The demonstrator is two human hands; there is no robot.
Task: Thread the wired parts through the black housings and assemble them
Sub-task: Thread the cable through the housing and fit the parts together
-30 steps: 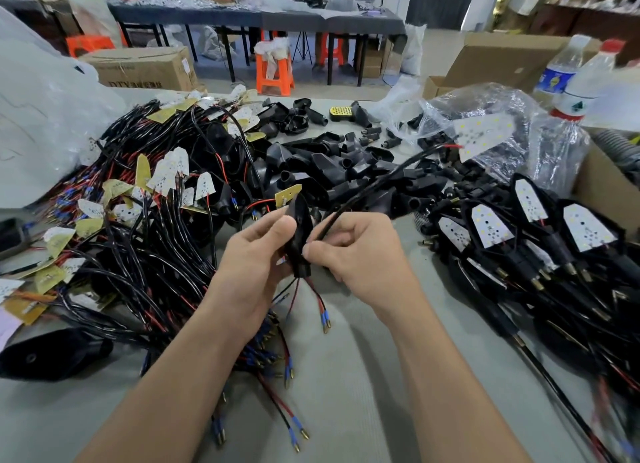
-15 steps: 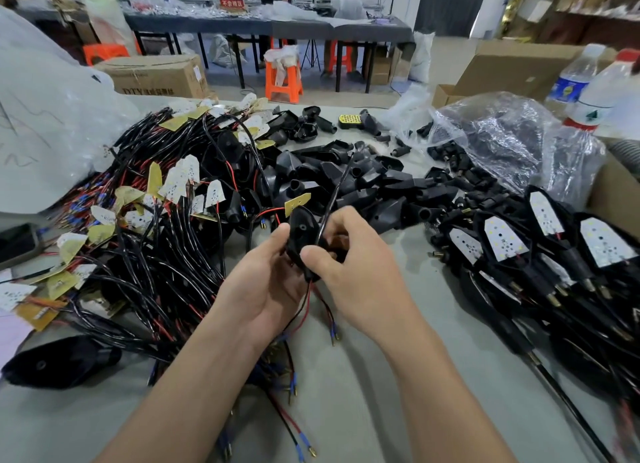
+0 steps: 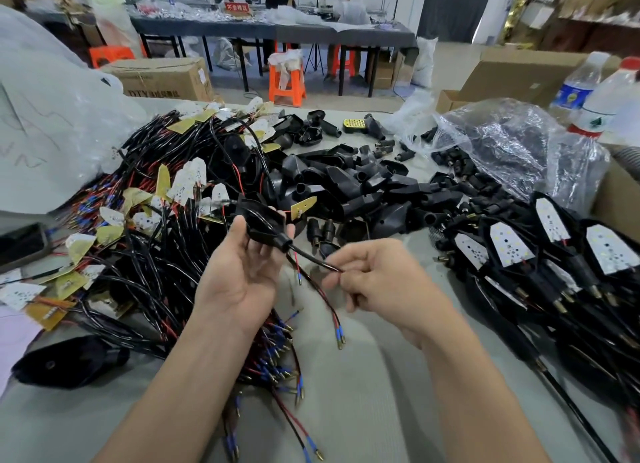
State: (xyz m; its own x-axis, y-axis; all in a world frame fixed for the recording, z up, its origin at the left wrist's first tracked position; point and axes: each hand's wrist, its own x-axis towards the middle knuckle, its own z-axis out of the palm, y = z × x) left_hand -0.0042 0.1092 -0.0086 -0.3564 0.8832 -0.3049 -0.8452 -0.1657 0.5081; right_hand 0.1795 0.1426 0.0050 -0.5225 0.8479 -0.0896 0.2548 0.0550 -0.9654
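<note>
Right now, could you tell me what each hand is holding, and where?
Left hand grips the housing by its wide body; right hand pinches the wire a little below the housing's neck.

Left hand (image 3: 239, 282) holds a black housing (image 3: 265, 221); right hand (image 3: 381, 279) pinches its wire (image 3: 313, 258).

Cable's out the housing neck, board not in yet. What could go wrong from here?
1. The right hand pinches the black sheathed cable just past the neck of the black plastic housing held by the left hand. A hard tug could strain the thin red lead at the gold triangular board, which seems unseated.
2. The blue-crimped wire ends dangle near the tangled pile of black wired parts and could snag.
</note>
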